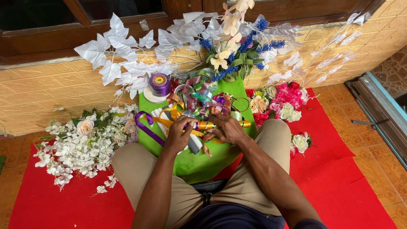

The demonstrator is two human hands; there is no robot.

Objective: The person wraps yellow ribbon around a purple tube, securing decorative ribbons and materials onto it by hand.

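The shiny gold ribbon (pixel 208 125) lies crosswise between the hands, long axis left to right, above the green cloth (pixel 199 163): the left hand (pixel 181 132) is closed on its left end, the right hand (pixel 227 128) pinches nearer the middle, both equally near.

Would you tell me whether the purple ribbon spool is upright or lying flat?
Lying flat: the purple spool rests on its side face, its round label facing up, atop a white disc.

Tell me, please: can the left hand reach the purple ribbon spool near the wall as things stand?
Probably yes. The purple ribbon spool stands uncovered beyond the left hand, with only low loose ribbons between; the hand now holds a shiny ribbon roll.
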